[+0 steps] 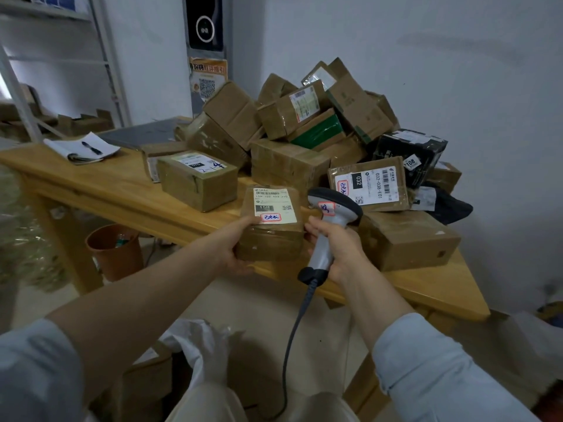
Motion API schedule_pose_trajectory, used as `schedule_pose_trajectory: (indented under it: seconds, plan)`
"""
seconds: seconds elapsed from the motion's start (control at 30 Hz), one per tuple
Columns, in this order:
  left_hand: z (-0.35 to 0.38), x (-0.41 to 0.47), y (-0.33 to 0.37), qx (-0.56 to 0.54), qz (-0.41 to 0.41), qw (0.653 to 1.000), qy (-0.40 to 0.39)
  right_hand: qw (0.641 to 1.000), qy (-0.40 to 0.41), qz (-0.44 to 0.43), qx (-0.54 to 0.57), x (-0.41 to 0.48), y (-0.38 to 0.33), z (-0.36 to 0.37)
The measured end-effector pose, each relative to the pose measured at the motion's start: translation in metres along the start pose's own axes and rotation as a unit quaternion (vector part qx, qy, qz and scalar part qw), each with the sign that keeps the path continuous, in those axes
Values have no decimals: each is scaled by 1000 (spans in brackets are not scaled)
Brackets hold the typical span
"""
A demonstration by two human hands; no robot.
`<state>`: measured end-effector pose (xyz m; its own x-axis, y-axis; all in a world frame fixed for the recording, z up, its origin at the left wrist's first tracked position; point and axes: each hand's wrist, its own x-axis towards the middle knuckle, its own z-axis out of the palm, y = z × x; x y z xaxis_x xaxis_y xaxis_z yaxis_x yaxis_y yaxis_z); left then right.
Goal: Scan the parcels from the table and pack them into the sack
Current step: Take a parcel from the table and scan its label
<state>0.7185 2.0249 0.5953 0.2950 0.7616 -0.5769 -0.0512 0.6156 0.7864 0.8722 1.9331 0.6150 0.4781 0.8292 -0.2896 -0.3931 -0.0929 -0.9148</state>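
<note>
Parcel depot: labelled parcels [304,129] heaped, scanner [330,220].

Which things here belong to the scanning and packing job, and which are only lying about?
Job: small brown cardboard parcel in the left hand; grey handheld scanner in the right hand; heap of brown cardboard parcels on the wooden table; white sack below.
Lying about: white notebook with black pen; orange plastic bin; orange QR poster.

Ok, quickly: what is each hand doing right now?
Left hand: holds a small labelled cardboard parcel.
Right hand: grips the barcode scanner handle.
</note>
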Motion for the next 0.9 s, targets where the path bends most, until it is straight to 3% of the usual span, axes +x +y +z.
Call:
schedule_pose_trajectory:
  seconds: [0.2, 0.43, 0.9]
  plan:
    - [-23, -17, 5, 6, 74, 997, -16, 998, -25, -39, -50, -7, -1, 6]
    - [-56, -22, 25, 113, 246, 955, 119, 988, -105, -80, -76, -26, -9, 38]
    - [-72, -22, 30, 122, 269, 937, 184, 977, -129, -121, -119, -41, -15, 61]
